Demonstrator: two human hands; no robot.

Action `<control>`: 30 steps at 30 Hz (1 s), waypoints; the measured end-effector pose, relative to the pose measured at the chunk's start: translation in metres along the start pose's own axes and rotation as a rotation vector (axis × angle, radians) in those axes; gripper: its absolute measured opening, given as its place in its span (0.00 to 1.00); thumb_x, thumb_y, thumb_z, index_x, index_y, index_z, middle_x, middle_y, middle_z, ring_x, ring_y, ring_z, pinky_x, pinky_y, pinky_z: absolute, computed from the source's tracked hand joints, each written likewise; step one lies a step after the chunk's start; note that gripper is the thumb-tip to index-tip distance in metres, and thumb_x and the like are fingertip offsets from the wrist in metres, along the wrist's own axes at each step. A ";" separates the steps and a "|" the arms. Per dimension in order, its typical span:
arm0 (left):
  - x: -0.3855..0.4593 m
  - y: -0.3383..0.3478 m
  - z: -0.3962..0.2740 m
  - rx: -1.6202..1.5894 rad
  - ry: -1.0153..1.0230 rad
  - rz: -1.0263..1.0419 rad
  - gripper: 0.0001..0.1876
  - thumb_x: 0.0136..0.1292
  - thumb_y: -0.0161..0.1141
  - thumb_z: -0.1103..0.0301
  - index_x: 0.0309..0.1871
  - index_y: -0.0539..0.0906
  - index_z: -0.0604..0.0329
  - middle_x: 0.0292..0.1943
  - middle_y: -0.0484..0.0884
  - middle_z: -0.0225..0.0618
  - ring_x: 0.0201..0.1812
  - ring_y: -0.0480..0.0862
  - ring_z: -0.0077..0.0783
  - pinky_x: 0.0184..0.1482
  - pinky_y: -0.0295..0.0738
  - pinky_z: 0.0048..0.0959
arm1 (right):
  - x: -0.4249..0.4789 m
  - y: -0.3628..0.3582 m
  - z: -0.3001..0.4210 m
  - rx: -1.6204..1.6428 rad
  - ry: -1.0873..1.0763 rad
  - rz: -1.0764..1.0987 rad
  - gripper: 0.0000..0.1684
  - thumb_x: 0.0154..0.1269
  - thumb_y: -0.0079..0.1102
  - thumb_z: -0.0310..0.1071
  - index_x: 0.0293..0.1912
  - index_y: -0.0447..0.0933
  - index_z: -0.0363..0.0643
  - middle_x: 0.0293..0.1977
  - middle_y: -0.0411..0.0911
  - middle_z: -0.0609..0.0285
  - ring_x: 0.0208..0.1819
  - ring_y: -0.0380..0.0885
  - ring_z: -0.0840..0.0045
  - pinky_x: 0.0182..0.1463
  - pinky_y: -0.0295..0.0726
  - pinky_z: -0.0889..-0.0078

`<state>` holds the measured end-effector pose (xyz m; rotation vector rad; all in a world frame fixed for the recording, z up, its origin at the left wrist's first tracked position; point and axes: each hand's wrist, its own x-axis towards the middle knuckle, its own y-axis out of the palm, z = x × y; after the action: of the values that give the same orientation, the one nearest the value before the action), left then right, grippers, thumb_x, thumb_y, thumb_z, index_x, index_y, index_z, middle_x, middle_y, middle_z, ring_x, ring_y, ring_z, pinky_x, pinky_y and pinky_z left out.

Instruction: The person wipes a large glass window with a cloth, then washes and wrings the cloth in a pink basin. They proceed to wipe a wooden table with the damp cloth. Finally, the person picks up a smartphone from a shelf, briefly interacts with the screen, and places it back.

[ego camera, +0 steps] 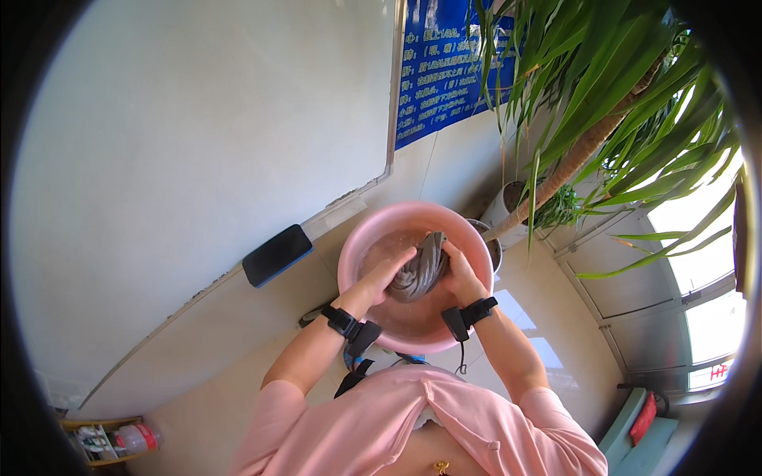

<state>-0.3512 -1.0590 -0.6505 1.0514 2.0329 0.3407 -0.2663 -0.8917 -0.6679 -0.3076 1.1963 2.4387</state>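
A wet grey cloth (418, 271), bunched and twisted into a bundle, is held between my two hands over a pink plastic basin (352, 250). My left hand (390, 276) grips the bundle from its left side, with the thumb along the top. From the right, my right hand (463, 271) presses against it, fingers partly hidden behind the cloth. Water (396, 321) lies in the basin below. Each forearm wears a black strap with a small black device: the left strap (342, 322) and the right strap (478, 310).
A whiteboard (208, 131) with a black-and-blue eraser (277, 256) on its lower edge stands to the left. Beyond the basin are potted plants, one with a leaning trunk (577, 157). At the lower left, a small shelf (98, 423) holds a plastic bottle (138, 438). A green bench (646, 437) is at the right.
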 end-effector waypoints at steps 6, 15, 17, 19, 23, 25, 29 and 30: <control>-0.003 0.011 0.001 1.118 0.472 -0.205 0.55 0.44 0.75 0.51 0.69 0.56 0.72 0.60 0.72 0.56 0.58 0.76 0.51 0.59 0.72 0.38 | 0.008 -0.009 0.001 -0.254 0.025 0.053 0.17 0.70 0.48 0.30 0.55 0.73 0.38 0.47 0.78 0.61 0.49 0.77 0.75 0.56 0.75 0.69; 0.007 0.005 0.019 1.721 0.633 -0.174 0.54 0.47 0.71 0.59 0.74 0.48 0.50 0.58 0.71 0.57 0.48 0.79 0.59 0.47 0.77 0.48 | 0.019 -0.012 -0.017 -0.385 0.105 -0.046 0.13 0.67 0.53 0.30 0.50 0.76 0.39 0.41 0.80 0.63 0.42 0.79 0.76 0.48 0.80 0.71; 0.011 0.005 0.024 1.607 0.619 -0.168 0.51 0.48 0.70 0.61 0.74 0.51 0.49 0.59 0.71 0.55 0.49 0.79 0.59 0.48 0.77 0.48 | 0.025 -0.023 -0.023 -0.425 0.127 -0.063 0.12 0.66 0.54 0.31 0.48 0.76 0.40 0.39 0.80 0.61 0.39 0.80 0.75 0.44 0.80 0.71; 0.015 0.007 0.022 1.479 0.608 -0.156 0.49 0.47 0.70 0.62 0.73 0.55 0.51 0.59 0.72 0.55 0.50 0.79 0.58 0.50 0.76 0.45 | 0.028 -0.027 -0.020 -0.444 0.136 -0.137 0.13 0.66 0.55 0.30 0.50 0.76 0.40 0.40 0.80 0.60 0.40 0.79 0.75 0.45 0.80 0.69; 0.041 -0.035 0.029 1.017 0.577 -0.160 0.47 0.41 0.75 0.64 0.68 0.65 0.61 0.54 0.78 0.51 0.54 0.80 0.48 0.57 0.72 0.35 | 0.004 -0.013 0.009 -0.566 0.122 -0.008 0.35 0.58 0.60 0.29 0.65 0.64 0.38 0.62 0.66 0.54 0.56 0.72 0.67 0.60 0.72 0.62; 0.032 -0.028 0.014 0.439 0.223 -0.134 0.34 0.48 0.72 0.69 0.60 0.73 0.65 0.50 0.80 0.43 0.49 0.82 0.38 0.49 0.78 0.33 | -0.011 -0.020 0.018 -1.134 -0.374 0.417 0.47 0.55 0.62 0.29 0.71 0.51 0.40 0.70 0.54 0.52 0.66 0.63 0.63 0.66 0.67 0.60; 0.009 -0.032 0.002 -0.279 -0.015 0.092 0.23 0.59 0.62 0.62 0.56 0.74 0.61 0.42 0.83 0.42 0.39 0.85 0.38 0.38 0.82 0.33 | -0.052 0.025 0.028 -1.824 -0.737 0.295 0.56 0.48 0.70 0.37 0.71 0.48 0.41 0.69 0.52 0.46 0.72 0.52 0.56 0.67 0.65 0.56; 0.011 -0.029 0.003 -0.269 -0.036 0.140 0.25 0.59 0.61 0.59 0.57 0.73 0.62 0.43 0.82 0.43 0.39 0.84 0.38 0.37 0.81 0.33 | -0.054 0.028 0.032 -1.922 -0.875 0.311 0.58 0.45 0.72 0.37 0.71 0.48 0.41 0.69 0.50 0.46 0.72 0.51 0.56 0.67 0.65 0.54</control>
<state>-0.3686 -1.0692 -0.6743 1.0242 1.8247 0.6451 -0.2311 -0.8959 -0.6087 0.4723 -1.6432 2.5072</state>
